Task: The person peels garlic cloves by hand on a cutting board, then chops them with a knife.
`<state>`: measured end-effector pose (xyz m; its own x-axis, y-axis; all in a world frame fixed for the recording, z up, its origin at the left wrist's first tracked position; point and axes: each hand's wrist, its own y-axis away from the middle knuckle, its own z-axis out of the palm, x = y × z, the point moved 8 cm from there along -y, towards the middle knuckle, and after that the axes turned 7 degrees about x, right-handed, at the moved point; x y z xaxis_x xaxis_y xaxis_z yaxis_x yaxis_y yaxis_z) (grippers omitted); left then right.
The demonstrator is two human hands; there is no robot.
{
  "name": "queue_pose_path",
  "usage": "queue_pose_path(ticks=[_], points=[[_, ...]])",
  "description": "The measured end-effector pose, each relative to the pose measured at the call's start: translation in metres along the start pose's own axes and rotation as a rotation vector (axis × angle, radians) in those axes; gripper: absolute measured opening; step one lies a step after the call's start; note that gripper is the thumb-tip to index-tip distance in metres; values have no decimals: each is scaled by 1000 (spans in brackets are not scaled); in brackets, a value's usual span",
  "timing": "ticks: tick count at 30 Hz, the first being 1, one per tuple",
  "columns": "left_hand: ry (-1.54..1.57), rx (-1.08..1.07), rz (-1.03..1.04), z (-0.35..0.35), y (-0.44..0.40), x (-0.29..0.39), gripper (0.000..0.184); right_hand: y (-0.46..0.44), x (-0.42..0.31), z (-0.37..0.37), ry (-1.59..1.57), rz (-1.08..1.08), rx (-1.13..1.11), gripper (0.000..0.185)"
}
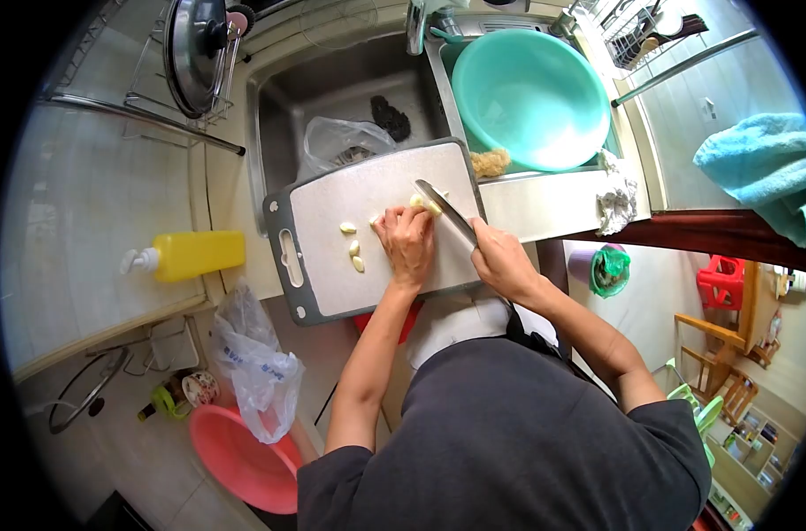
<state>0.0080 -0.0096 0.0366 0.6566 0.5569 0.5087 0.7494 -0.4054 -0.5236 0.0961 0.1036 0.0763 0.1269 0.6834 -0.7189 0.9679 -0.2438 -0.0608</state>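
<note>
A cutting board (323, 283) with a grey rim lies across the front of the sink. My right hand (502, 261) is closed round the handle of a kitchen knife (447, 212), whose blade slants up and left over the board. Beside the blade, pale garlic pieces (427, 203) sit at the fingertips of my left hand (407, 246). Those fingers are bent and pressed down, holding the garlic against the board. Several peeled garlic cloves (353, 248) rest to the left of this hand, apart from it. The knife's edge and part of the garlic are hidden.
Behind the board, the steel sink (275, 115) holds a clear plastic bag (332, 137) and a dark scrubber (390, 119). A turquoise basin (531, 97) stands at the right. Left are a yellow pump bottle (199, 255) and a hanging plastic bag (257, 363), above a pink basin (235, 456).
</note>
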Motion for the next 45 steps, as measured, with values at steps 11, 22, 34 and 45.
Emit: queue_pose_path(ticks=[11,22,34,45], points=[[9,-34,40,1,-3,1,16,-3,12,9,24,0,-3,17],[57,12,-134,-17,3,-31,22,-3,3,6,40,-6,-42,24],[33,-86,-99,-5,3,-21,12,-7,9,10,-12,13,-8,22],[47,3,-58,-3,14,-21,9,-7,4,27,57,1,-30,21]])
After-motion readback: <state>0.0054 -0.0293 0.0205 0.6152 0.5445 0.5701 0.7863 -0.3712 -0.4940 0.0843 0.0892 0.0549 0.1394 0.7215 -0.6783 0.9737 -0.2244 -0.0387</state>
